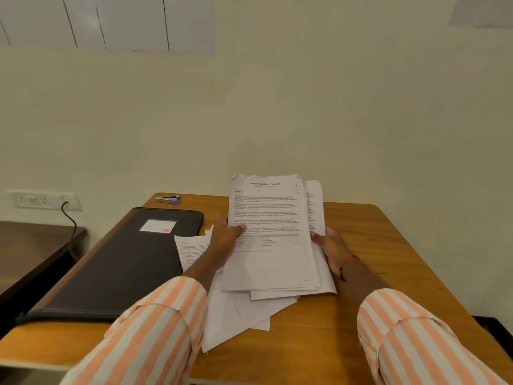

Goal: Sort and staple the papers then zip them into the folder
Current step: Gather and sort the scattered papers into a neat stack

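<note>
A stack of printed white papers (270, 245) is lifted at its far end above the wooden table (361, 315). My left hand (226, 237) grips the stack's left edge, thumb on the top sheet. On the opposite side, my right hand (331, 247) holds the right edge from beneath. More loose sheets (238, 315) lie under and in front of the stack, and one printed sheet (191, 251) sticks out to the left. A black zip folder (125, 268) with a white label lies shut at the left. A silver and blue stapler (168, 200) rests at the table's far left corner.
The table stands against a cream wall. A lower dark table (33, 245) sits at the left, below a wall socket (41, 200) with a black cable hanging down. The wooden table's right edge drops off to a dark floor.
</note>
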